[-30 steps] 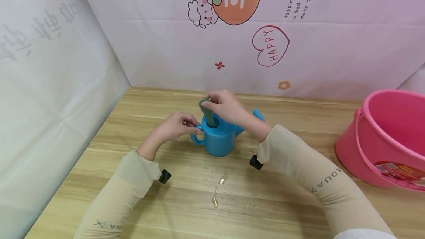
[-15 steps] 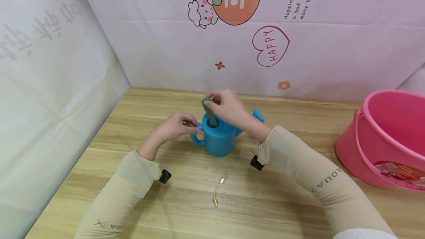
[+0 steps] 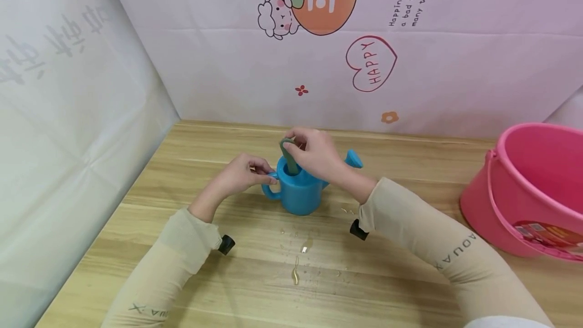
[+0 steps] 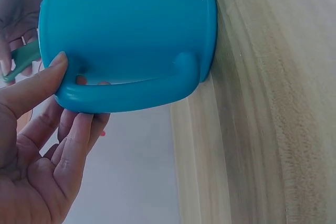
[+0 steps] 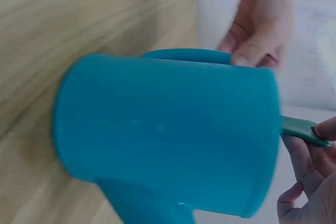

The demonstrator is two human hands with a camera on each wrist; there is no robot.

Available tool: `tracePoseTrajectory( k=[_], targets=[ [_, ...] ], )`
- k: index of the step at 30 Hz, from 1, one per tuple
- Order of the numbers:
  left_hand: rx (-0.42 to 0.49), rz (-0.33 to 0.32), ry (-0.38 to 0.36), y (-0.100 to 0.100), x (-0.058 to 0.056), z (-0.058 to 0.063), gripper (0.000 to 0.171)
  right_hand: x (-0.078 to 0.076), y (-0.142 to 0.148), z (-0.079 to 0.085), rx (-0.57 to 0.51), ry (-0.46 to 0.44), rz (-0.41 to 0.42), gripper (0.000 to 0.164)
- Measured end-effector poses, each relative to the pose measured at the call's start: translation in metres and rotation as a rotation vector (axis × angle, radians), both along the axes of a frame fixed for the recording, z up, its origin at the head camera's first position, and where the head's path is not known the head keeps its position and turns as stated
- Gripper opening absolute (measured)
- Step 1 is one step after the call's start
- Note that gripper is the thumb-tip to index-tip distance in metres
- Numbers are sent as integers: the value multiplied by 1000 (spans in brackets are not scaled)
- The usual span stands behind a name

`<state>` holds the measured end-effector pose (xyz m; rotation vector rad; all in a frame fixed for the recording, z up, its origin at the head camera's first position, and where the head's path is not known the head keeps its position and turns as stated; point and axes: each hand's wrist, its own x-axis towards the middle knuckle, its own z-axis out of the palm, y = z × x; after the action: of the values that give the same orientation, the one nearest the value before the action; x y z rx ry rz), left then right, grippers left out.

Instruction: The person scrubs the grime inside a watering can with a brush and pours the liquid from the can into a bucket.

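A blue watering can stands upright on the wooden table, its spout pointing right. My left hand pinches the top of the can's handle between thumb and fingers. In my right hand is the upper end of a flat green handle, pinched above the can. Its lower end goes down into the can's round opening and is hidden, so I cannot tell what tool it belongs to. The right wrist view shows the green handle sticking out past the can's rim.
A pink bucket with a carrying handle stands at the right. Small puddles and drops of water lie on the table in front of the can. A printed white sheet hangs behind, and another covers the left side.
My right hand and the green handle have shifted slightly to the right over the can's opening, the handle's tilt changing a little. The left hand and the watering can stay in place.
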<state>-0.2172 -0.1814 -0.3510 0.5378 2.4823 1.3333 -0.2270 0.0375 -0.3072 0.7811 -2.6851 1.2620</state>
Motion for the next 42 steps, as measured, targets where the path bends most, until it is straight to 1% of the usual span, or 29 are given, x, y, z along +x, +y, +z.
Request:
tracePoseTrajectory(
  k=[2, 6, 8, 10, 12, 15, 19, 21, 23, 26, 28, 30, 34, 37, 40, 42],
  targets=[
    [1, -2, 11, 0, 0, -2, 10, 1, 0, -1, 3, -5, 0, 20],
    [-7, 2, 21, 0, 0, -3, 10, 0, 1, 4, -56, 2, -23, 20],
    [-13, 7, 18, 0, 0, -2, 10, -1, 1, 5, -61, 8, -30, 20],
    [-16, 9, 15, 0, 0, 0, 10, -1, 0, 4, -28, 5, -26, 20],
    [-16, 10, 9, 0, 0, 0, 10, 0, -2, -1, 6, 5, -6, 19],
    [-10, 9, 1, 0, 0, 1, 10, 1, -3, -3, 36, -23, 17, 19],
    [-12, 9, -5, 1, 0, 2, 11, -1, -2, 5, -10, -31, 1, 21],
    [-15, 7, -3, 1, 0, 2, 11, -2, -1, 8, -33, -18, -11, 20],
    [-17, 4, 1, 1, 1, 2, 11, -2, -1, 7, -14, -8, -14, 20],
    [-13, 2, -1, 1, 1, 1, 10, 0, -1, 1, 51, -21, 16, 20],
    [-11, 2, -5, 1, 1, 1, 10, 0, -1, -1, 75, -35, 30, 20],
    [-10, 5, -8, 1, 0, 2, 9, 0, -1, -1, 53, -37, 31, 20],
    [-12, 13, -13, 1, 1, 3, 9, 1, 0, 4, -20, -6, 3, 20],
    [-13, 15, -17, 1, 1, 3, 9, 3, 1, 3, 0, 9, 15, 19],
    [-17, 17, -18, 1, 1, 3, 9, 4, 1, 1, 30, -3, 42, 17],
    [-22, 18, -15, 1, 1, 3, 9, 4, 2, 1, 13, -18, 43, 18]
  ],
)
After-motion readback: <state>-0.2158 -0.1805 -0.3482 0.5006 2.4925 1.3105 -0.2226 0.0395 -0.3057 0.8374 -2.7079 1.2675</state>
